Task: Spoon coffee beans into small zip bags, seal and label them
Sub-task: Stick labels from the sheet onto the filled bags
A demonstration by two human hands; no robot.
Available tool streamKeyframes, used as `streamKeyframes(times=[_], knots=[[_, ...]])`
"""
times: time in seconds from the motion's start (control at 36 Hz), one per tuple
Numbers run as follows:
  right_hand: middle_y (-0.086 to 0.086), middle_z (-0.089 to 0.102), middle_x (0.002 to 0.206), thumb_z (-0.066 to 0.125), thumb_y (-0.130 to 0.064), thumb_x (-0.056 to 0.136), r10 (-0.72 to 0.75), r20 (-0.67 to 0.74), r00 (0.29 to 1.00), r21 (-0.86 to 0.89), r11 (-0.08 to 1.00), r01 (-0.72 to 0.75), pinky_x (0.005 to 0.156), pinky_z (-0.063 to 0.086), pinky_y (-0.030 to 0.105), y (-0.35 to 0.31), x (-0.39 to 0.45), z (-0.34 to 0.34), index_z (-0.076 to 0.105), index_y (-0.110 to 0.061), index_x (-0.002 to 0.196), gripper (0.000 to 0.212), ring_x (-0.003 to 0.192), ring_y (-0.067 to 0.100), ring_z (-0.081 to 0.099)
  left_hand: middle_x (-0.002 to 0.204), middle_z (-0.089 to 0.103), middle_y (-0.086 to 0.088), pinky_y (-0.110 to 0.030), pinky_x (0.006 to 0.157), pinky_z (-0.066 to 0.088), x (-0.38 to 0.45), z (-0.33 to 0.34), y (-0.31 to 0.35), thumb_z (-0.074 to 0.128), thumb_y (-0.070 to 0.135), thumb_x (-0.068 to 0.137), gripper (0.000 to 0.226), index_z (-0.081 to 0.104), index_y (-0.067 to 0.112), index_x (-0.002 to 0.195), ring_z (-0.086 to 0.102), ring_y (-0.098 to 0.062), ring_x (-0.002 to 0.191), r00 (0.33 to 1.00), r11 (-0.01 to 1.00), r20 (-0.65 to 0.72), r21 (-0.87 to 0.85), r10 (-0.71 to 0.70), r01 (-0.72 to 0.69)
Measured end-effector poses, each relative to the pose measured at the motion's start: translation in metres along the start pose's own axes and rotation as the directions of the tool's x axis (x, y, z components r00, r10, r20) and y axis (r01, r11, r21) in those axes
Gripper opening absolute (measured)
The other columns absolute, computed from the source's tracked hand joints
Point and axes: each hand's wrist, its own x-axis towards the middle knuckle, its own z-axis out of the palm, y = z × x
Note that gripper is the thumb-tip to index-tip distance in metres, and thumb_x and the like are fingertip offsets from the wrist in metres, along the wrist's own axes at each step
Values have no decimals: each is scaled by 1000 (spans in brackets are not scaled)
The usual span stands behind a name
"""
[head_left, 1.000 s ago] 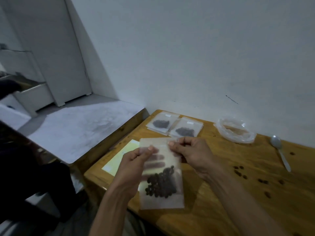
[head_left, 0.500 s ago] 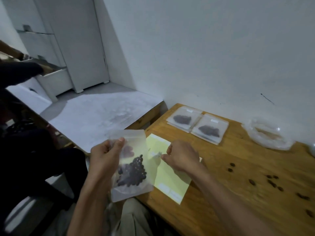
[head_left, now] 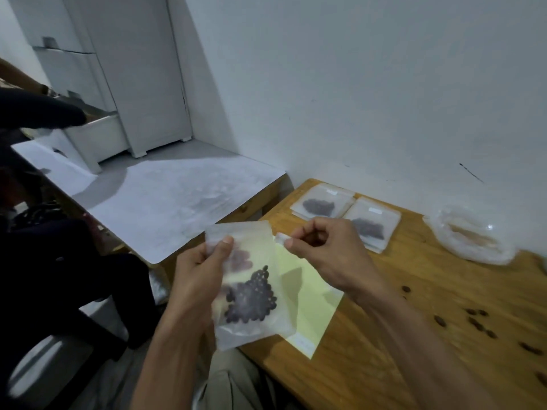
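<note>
My left hand [head_left: 198, 273] grips a small frosted zip bag [head_left: 251, 279] upright by its left edge, thumb on the front. Dark coffee beans [head_left: 251, 300] sit in its lower half. My right hand [head_left: 328, 250] pinches a small white label [head_left: 280, 239] between thumb and forefinger, just right of the bag's top. Below both lies a pale yellow label sheet [head_left: 310, 309] on the wooden table [head_left: 384, 335]. Two filled, labelled bags [head_left: 322, 202] [head_left: 371, 224] lie flat near the wall.
A crumpled clear plastic bag [head_left: 470, 238] sits at the back right. Loose beans [head_left: 473, 319] are scattered on the table's right side. A lower white-topped surface [head_left: 165, 202] adjoins on the left. Another person's dark sleeve [head_left: 38, 113] reaches in at far left.
My right hand left the bag's top, went down to the yellow sheet, and has come up pinching a white label. My left hand keeps hold of the bag. The view swung left.
</note>
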Motion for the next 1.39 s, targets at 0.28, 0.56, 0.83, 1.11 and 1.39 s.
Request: streamKeyframes(times=[0.28, 0.56, 0.83, 1.11, 1.39], knots=[[-12, 71, 74, 78, -27, 85, -128, -63, 990, -313, 944, 102, 68, 59, 24, -4, -14, -11, 74, -23, 82, 6, 67, 1, 66, 87, 77, -16, -52, 89, 54, -28, 55, -4, 60, 26, 96, 28, 78, 9, 83, 75, -28, 86, 976, 999, 218, 34, 21, -29], [-9, 69, 76, 75, -24, 82, -112, -170, 979, -416, 909, 32, 71, 61, 35, 4, -26, -34, 71, -22, 77, 7, 77, 9, 65, 87, 78, -12, -42, 85, 54, -42, 83, -5, 65, 25, 91, 24, 78, 5, 89, 75, -24, 87, 948, 993, 310, 73, 69, -96], [-4, 69, 97, 89, -25, 72, 273, -138, 952, 240, 942, -235, 73, 55, 25, 13, -34, -60, 57, -20, 112, 52, 88, 10, 67, 81, 77, -12, -43, 72, 58, -40, 96, -5, 70, 12, 86, 5, 75, 11, 84, 75, -27, 84, 929, 978, 334, 75, 157, -192], [-3, 73, 104, 81, -30, 81, 282, -156, 947, 280, 932, -231, 79, 61, 34, 46, -29, -74, 59, -29, 116, 41, 93, 11, 71, 84, 78, -8, -43, 71, 61, -13, 134, -3, 77, 11, 83, 13, 73, 11, 95, 76, -25, 79, 938, 983, 338, 128, 83, -133], [4, 73, 106, 76, -8, 85, 364, -278, 889, 501, 844, -189, 76, 63, 41, 75, 7, -107, 58, -23, 117, 39, 92, 19, 73, 104, 61, 8, -16, 54, 53, 45, 186, -4, 91, 24, 66, 74, 46, 24, 125, 64, -10, 92, 884, 896, 447, 322, 140, -305]])
